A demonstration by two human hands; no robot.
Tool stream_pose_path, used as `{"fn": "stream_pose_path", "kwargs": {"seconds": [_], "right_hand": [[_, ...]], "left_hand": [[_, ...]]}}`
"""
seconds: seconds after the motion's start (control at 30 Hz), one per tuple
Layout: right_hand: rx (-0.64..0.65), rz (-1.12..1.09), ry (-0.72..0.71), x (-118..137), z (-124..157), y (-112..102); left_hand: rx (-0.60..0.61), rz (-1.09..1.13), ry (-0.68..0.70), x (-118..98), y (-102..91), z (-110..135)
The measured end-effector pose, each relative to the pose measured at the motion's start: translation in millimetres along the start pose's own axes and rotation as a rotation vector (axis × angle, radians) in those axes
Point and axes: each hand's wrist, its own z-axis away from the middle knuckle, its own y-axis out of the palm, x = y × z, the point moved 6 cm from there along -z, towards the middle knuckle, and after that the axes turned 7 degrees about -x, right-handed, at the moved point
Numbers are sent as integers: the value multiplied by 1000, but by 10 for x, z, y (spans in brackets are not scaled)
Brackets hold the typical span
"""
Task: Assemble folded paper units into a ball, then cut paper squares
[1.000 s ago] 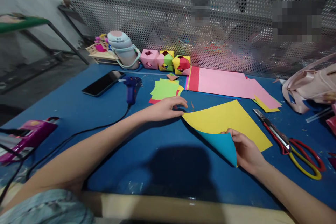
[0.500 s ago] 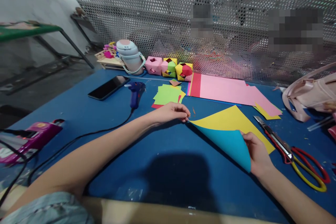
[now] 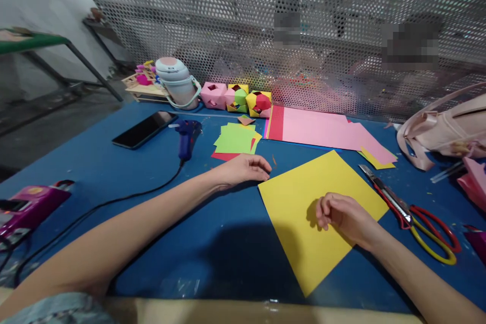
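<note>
A yellow paper sheet (image 3: pixel 292 197) lies flat on the blue table, turned so one corner points toward me. Above its right half hovers my right hand (image 3: pixel 343 216), fingers loosely curved and holding nothing. My left hand (image 3: pixel 246 169) rests at the sheet's left corner, its fingers bent and relaxed with nothing visible in them. Just behind it are small green paper squares (image 3: pixel 235 137), with yellow and red ones under them. Right of the sheet lie a box cutter (image 3: pixel 385 193) and scissors with red and yellow handles (image 3: pixel 433 240).
Behind stand paper cubes (image 3: pixel 214 95), a lidded bottle (image 3: pixel 177 83) and a pile of pink paper (image 3: pixel 315 125). At left are a phone (image 3: pixel 144 130), a blue glue gun (image 3: pixel 185 139) with its cord, and a purple power strip (image 3: pixel 36 207). A pink bag (image 3: pixel 448 129) sits at right.
The sheet's blue underside, lifted by my right hand, is now down and the yellow side lies flat. Both hands have let go of the paper. The view has shifted slightly.
</note>
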Motion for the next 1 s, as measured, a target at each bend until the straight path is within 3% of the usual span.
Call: {"fn": "stream_pose_path", "kwargs": {"seconds": [0.17,0.23,0.33,0.47,0.67,1.0], "right_hand": [[-169,905,-294,355,-164,-415],[-93,1226,-368,457,-270,-487],[70,1511,-335,480,-426,-500],[182,1652,-270,459,-535,-371],[173,1807,-303,416,-593,-278],[182,1807,-318,403,-656,-256]], "left_hand": [[-27,-89,20,13,-8,-15],[-32,-161,47,-9,-2,-10],[-32,-254,66,-37,14,1],[-20,-265,55,-52,26,14],[-31,-246,35,-81,13,36],[-8,-270,38,-106,50,54]]}}
